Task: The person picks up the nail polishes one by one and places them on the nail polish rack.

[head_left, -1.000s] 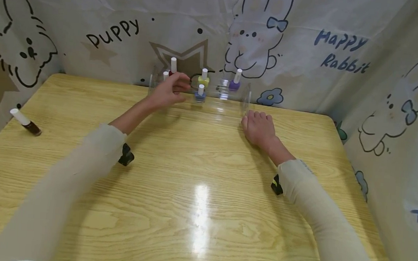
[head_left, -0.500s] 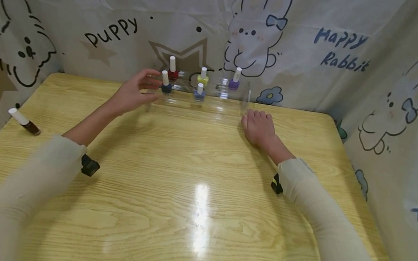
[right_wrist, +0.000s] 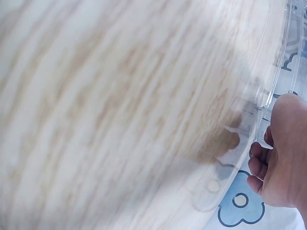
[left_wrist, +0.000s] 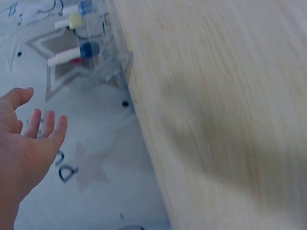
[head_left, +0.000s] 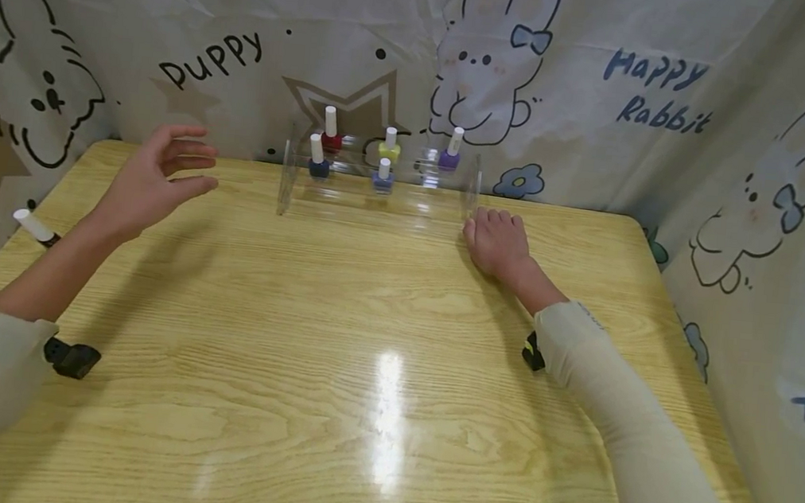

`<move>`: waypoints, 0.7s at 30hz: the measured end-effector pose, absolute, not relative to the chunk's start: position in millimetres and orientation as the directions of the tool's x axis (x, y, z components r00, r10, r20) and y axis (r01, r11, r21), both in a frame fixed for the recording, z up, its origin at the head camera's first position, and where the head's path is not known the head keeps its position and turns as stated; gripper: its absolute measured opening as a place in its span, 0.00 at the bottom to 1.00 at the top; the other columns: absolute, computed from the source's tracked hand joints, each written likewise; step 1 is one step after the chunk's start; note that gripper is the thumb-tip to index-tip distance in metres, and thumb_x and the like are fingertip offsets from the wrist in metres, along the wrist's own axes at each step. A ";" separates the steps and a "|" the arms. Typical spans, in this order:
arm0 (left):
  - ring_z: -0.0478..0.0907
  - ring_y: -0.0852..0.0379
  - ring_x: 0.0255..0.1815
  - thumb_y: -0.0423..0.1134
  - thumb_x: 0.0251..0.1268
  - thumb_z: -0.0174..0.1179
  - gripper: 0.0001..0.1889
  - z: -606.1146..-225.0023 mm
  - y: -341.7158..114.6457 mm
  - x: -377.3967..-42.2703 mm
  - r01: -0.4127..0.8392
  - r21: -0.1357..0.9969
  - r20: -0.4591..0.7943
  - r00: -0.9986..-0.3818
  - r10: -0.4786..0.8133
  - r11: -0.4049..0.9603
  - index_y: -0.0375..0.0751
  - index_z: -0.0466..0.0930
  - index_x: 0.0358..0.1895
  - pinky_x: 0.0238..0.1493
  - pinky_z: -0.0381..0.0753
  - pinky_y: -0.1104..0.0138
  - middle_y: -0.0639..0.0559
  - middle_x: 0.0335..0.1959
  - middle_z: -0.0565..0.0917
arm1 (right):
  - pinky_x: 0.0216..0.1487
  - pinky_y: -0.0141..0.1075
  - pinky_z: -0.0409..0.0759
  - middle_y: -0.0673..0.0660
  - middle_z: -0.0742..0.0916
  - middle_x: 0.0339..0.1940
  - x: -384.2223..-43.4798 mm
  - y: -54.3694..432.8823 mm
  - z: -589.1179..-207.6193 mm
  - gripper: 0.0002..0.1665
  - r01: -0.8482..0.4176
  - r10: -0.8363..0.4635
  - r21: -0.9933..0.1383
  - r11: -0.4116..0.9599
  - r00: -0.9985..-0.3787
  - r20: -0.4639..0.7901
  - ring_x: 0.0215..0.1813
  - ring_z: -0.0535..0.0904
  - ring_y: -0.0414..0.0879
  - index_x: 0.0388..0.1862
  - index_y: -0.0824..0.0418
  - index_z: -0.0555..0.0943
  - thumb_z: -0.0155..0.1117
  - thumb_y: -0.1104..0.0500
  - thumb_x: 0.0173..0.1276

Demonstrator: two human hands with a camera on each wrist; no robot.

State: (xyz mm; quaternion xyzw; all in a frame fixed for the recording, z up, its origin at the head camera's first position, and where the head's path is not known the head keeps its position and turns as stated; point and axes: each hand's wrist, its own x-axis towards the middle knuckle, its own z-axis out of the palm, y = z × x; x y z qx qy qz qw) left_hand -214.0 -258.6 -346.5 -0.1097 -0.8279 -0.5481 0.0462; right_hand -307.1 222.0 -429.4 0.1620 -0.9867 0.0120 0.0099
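My left hand (head_left: pixel 153 182) hangs over the left part of the table with fingers spread and nothing in it. Partly hidden behind that wrist is a nail polish bottle (head_left: pixel 34 227), dark with a white cap, lying on its side. A clear acrylic display rack (head_left: pixel 414 197) stands at the back, bearing upright white-capped nail polish bottles: red (head_left: pixel 331 140), dark blue (head_left: pixel 319 167), yellow (head_left: pixel 389 151), light blue (head_left: pixel 383 179) and purple (head_left: pixel 450 158). At its right end my right hand (head_left: pixel 496 244) holds the side panel's lower front corner with curled fingers; the exact contact is partly hidden.
A pale cloth (head_left: pixel 580 27) with cartoon drawings hangs behind and beside the wooden table (head_left: pixel 336 357). The rack stands near the table's back edge. Each wrist carries a small black camera, such as the left camera (head_left: pixel 73 358).
My left hand has drawn away from the rack to the left, uncovering the dark blue bottle and the rack's left panel. Its forearm now covers part of the lying bottle. My right hand stays put.
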 end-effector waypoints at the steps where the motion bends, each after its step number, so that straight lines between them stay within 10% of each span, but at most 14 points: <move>1: 0.73 0.63 0.58 0.30 0.70 0.60 0.31 -346.2 -264.3 -209.6 0.230 0.901 0.204 -0.973 0.109 0.367 0.47 0.61 0.73 0.49 0.74 0.78 0.57 0.59 0.75 | 0.49 0.54 0.67 0.67 0.79 0.42 -307.1 222.1 -429.3 0.25 -0.322 -0.322 -0.020 0.947 -0.947 0.025 0.48 0.73 0.64 0.40 0.66 0.67 0.27 0.50 0.82; 21: 0.72 0.70 0.56 0.27 0.70 0.59 0.30 -369.2 -351.7 -149.7 0.145 0.868 0.282 -0.931 -0.231 0.475 0.50 0.63 0.72 0.49 0.70 0.83 0.67 0.53 0.74 | 0.51 0.54 0.66 0.66 0.78 0.45 -307.8 221.0 -428.9 0.24 -0.309 -0.308 -0.007 0.951 -0.951 0.005 0.49 0.71 0.63 0.41 0.66 0.67 0.28 0.49 0.82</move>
